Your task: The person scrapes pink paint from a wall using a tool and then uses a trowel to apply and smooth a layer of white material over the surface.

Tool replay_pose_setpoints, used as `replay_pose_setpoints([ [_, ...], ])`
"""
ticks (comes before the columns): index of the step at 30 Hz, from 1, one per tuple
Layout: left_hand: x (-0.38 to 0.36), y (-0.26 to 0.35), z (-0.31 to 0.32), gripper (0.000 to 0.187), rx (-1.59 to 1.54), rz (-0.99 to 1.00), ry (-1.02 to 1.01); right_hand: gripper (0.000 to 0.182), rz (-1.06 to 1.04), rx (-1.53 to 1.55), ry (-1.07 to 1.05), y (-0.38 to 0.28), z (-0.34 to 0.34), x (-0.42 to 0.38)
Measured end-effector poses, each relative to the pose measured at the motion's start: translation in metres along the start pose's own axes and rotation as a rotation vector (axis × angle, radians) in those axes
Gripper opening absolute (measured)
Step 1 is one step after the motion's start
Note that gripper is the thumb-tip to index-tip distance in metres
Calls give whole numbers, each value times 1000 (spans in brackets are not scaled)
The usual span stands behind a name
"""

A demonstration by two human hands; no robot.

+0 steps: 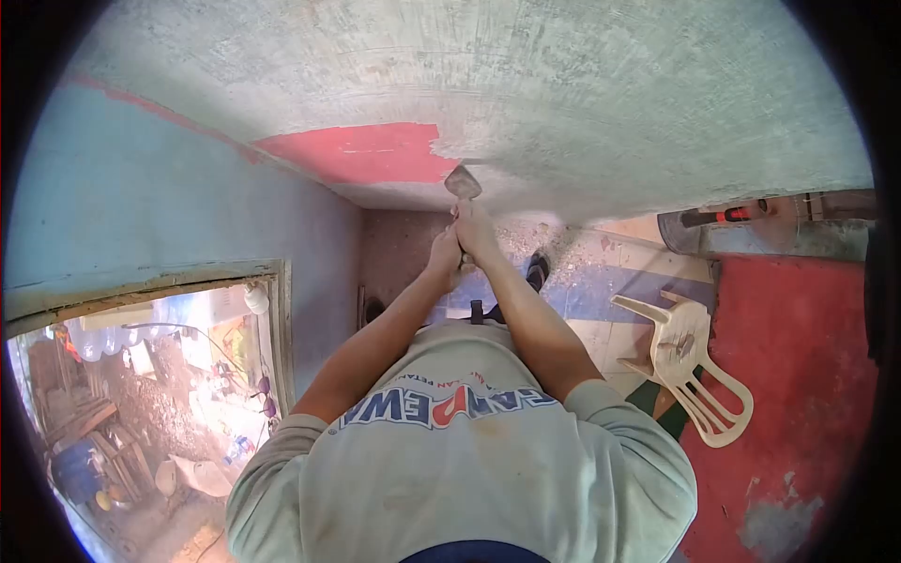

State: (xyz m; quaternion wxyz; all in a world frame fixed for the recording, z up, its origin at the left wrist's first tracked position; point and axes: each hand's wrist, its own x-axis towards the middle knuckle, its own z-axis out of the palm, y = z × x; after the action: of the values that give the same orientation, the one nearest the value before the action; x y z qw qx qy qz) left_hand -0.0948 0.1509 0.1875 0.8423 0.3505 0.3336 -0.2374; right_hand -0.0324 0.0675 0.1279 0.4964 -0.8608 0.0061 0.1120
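Both of my hands are closed around the handle of one trowel [463, 182], held out in front of my chest. My right hand [477, 231] grips it nearer the blade, and my left hand [447, 250] wraps on just below and to the left. The blade rests at or very close to the wall [601, 113], by the lower right corner of a pink-red painted patch [366, 152]. Around that patch the wall is bare grey and scuffed, with a ragged edge where the paint ends. My fingers hide most of the handle.
A cream plastic chair [680, 347] stands to the right on the floor beside a red surface [779, 375]. A ledge with a red-and-black tool [727, 216] runs along the right wall. On the left is a blue wall [169, 188] with a framed opening [282, 328]. Debris litters the floor.
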Motion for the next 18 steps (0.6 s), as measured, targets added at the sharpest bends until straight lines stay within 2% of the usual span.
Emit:
replay_pose_setpoints([
  [2, -7, -3, 2, 28, -20, 6, 6, 46, -63, -42, 54, -9, -8, -17],
  [5, 17, -11, -9, 27, -19, 15, 11, 47, -87, -127, 2, -5, -3, -3],
  [7, 40, -13, -20, 27, 14, 34, -11, 48, 31, -22, 0, -4, -2, -5],
  [8, 28, -10, -11, 27, 26, 41, -12, 48, 84, 34, -1, -9, -4, -1],
  [10, 0, -9, -3, 28, 56, 48, -4, 50, 93, 114, 11, -12, -7, -14],
  [15, 28, -12, -20, 28, 19, -15, -25, 53, 83, 65, 11, 8, 6, -7],
  [18, 12, -9, -8, 27, 54, 30, -16, 55, 90, 142, 31, 4, 4, 1],
])
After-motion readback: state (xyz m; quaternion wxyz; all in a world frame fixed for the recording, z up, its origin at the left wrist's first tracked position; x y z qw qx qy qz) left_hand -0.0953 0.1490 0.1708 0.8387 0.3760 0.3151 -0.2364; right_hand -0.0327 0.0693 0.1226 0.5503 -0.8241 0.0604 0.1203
